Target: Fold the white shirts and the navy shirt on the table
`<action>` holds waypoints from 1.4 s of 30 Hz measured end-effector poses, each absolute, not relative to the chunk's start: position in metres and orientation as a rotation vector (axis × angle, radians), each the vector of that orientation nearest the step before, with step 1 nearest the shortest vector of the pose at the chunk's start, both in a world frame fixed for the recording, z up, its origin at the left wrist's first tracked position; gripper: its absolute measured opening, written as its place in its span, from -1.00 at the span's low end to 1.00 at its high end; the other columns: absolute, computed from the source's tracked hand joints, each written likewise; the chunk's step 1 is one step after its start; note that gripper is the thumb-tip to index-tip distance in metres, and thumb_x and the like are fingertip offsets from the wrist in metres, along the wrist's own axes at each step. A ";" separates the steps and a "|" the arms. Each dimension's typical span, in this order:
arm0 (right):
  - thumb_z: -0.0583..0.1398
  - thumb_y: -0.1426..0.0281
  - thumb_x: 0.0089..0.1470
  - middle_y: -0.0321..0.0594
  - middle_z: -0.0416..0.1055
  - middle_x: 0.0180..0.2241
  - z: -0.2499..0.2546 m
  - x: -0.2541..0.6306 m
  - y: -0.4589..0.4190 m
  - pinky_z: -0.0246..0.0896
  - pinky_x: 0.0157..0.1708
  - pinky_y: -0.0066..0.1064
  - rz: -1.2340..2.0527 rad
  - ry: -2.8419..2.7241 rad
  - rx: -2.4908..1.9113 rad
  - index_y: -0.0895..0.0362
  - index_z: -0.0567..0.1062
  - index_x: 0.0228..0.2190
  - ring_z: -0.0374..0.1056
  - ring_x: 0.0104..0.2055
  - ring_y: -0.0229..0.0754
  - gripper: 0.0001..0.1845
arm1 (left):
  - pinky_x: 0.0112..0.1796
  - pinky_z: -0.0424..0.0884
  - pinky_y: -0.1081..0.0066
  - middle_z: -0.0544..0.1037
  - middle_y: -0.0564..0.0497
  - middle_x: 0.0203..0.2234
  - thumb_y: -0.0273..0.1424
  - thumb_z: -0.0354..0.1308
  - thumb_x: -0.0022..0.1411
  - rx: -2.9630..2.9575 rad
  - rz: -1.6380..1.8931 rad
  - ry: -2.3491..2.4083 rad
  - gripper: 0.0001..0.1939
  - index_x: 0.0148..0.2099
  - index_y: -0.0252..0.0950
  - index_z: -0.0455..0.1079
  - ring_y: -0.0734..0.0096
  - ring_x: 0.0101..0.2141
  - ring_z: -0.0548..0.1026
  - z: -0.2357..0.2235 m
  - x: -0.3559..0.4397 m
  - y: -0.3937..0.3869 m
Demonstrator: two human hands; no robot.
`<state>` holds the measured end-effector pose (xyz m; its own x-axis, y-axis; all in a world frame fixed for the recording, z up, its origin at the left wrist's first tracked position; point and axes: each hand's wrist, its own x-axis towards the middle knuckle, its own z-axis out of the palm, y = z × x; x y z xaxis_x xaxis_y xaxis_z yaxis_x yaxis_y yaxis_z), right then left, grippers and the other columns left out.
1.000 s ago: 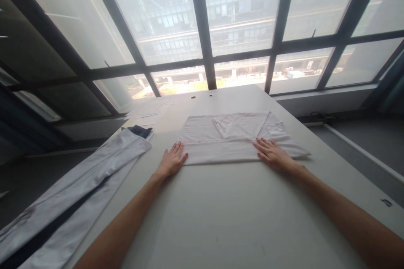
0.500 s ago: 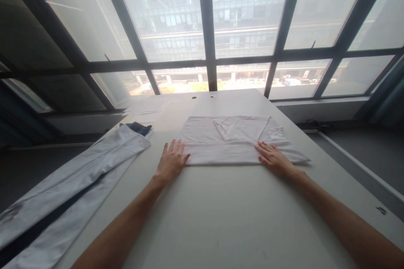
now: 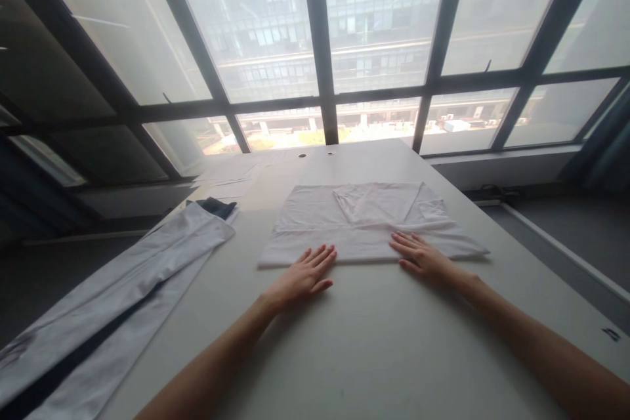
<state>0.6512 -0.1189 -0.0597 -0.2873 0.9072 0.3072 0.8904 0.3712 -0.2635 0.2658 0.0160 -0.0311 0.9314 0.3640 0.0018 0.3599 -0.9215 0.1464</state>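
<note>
A folded white garment [image 3: 364, 246] lies flat on the white table [image 3: 344, 341], its near edge straight and its upper part showing diagonal fold lines. Flat on that near edge, left of its middle, rests my left hand [image 3: 305, 275], fingers stretched out. My right hand [image 3: 423, 259] lies on the same edge, right of the middle, with its fingers extended too. Neither hand grips the cloth. The garment's exact kind is hard to make out in its folded state.
Along the table's left side lie long white and dark garments [image 3: 123, 295]. Behind them are white paper sheets [image 3: 231, 174]. A small dark mark [image 3: 611, 335] shows near the right edge. Large windows [image 3: 275, 33] rise beyond the table, with a curtain [image 3: 600, 138] at the right.
My left hand has moved right and nearer me, from the garment's left end toward its middle. My right hand has shifted slightly left and nearer me.
</note>
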 end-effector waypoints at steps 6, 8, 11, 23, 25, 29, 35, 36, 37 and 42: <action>0.10 0.20 0.34 -0.12 0.09 0.37 -0.063 0.653 -0.119 -0.02 0.36 0.04 0.083 -2.213 -1.539 0.01 0.29 0.30 -0.02 0.42 0.06 -0.44 | 0.35 -0.11 0.03 -0.12 0.00 0.45 0.01 -0.19 0.50 2.941 0.053 0.564 -0.30 0.52 -0.07 -0.28 0.14 0.42 -0.13 -0.029 0.266 0.013; 0.10 0.23 0.33 -0.11 0.17 0.35 -0.060 0.652 -0.120 0.04 0.33 0.05 0.035 -2.185 -1.511 0.01 0.35 0.26 0.06 0.39 0.07 -0.49 | 0.35 -0.07 0.05 -0.07 -0.01 0.44 -0.02 -0.17 0.51 2.949 0.092 0.559 -0.33 0.52 -0.07 -0.23 0.16 0.41 -0.09 -0.029 0.267 0.013; 0.09 0.28 0.34 -0.09 0.35 0.24 -0.053 0.652 -0.121 0.21 0.24 0.00 -0.055 -2.089 -1.482 0.02 0.44 0.18 0.25 0.28 0.04 -0.57 | 0.34 -0.03 0.06 -0.01 -0.02 0.43 -0.07 -0.14 0.51 2.972 0.183 0.566 -0.38 0.50 -0.08 -0.09 0.16 0.41 -0.05 -0.029 0.266 0.015; 0.02 0.23 0.35 -0.06 0.54 -0.07 -0.042 0.654 -0.125 0.34 0.04 -0.05 -0.055 -2.022 -1.554 0.04 0.59 -0.06 0.41 0.01 0.04 -0.62 | 0.28 0.15 0.02 0.28 -0.09 0.33 -0.16 -0.13 0.52 2.959 0.355 0.745 -0.52 0.36 -0.15 0.25 0.12 0.33 0.20 -0.035 0.263 0.026; 0.02 0.24 0.35 -0.06 0.54 -0.09 -0.042 0.654 -0.125 0.34 0.02 -0.08 -0.052 -2.035 -1.549 0.06 0.60 -0.10 0.41 -0.02 0.04 -0.62 | 0.26 0.21 0.05 0.29 -0.09 0.32 -0.17 -0.13 0.52 2.961 0.380 0.747 -0.53 0.35 -0.15 0.27 0.13 0.30 0.24 -0.034 0.263 0.027; 0.03 0.24 0.35 -0.06 0.54 -0.10 -0.042 0.654 -0.126 0.33 0.01 -0.12 -0.052 -2.028 -1.542 0.08 0.59 -0.12 0.41 -0.03 0.02 -0.64 | 0.23 0.26 0.09 0.31 -0.09 0.31 -0.16 -0.11 0.52 2.962 0.413 0.751 -0.53 0.34 -0.16 0.28 0.13 0.28 0.27 -0.035 0.263 0.028; 0.01 0.21 0.36 -0.09 0.56 -0.17 -0.036 0.653 -0.125 0.31 -0.03 -0.17 -0.008 -2.025 -1.566 0.07 0.60 -0.21 0.42 -0.07 0.00 -0.60 | 0.20 0.27 0.12 0.39 -0.08 0.25 -0.16 -0.12 0.52 2.966 0.368 0.734 -0.54 0.30 -0.17 0.33 0.14 0.25 0.32 -0.030 0.264 0.027; 0.01 0.20 0.36 -0.09 0.56 -0.20 -0.035 0.653 -0.125 0.31 -0.07 -0.19 -0.007 -2.025 -1.578 0.07 0.60 -0.25 0.42 -0.10 -0.01 -0.59 | 0.18 0.28 0.13 0.41 -0.07 0.23 -0.15 -0.11 0.51 2.965 0.370 0.734 -0.55 0.28 -0.16 0.35 0.14 0.22 0.34 -0.026 0.264 0.026; 0.00 0.18 0.37 -0.11 0.55 -0.27 -0.033 0.653 -0.125 0.30 -0.11 -0.21 -0.011 -2.028 -1.590 0.07 0.59 -0.31 0.42 -0.16 -0.02 -0.57 | 0.16 0.29 0.14 0.44 -0.07 0.20 -0.13 -0.09 0.51 2.965 0.371 0.731 -0.57 0.25 -0.14 0.38 0.15 0.19 0.38 -0.022 0.265 0.023; -0.01 0.15 0.38 -0.22 0.39 -0.58 -0.028 0.650 -0.129 0.20 -0.32 -0.30 -0.038 -2.068 -1.609 0.07 0.43 -0.61 0.31 -0.46 -0.12 -0.43 | 0.15 0.21 0.10 0.59 -0.02 -0.10 -0.07 -0.03 0.48 2.983 0.293 0.615 -0.63 0.04 -0.10 0.50 0.21 -0.05 0.50 0.008 0.269 0.005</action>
<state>0.6501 -0.1294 -0.0276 -0.1633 0.8975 0.4096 0.9118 0.2959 -0.2847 0.2688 0.0049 0.0077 0.9009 0.3993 0.1701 0.3836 -0.9159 0.1183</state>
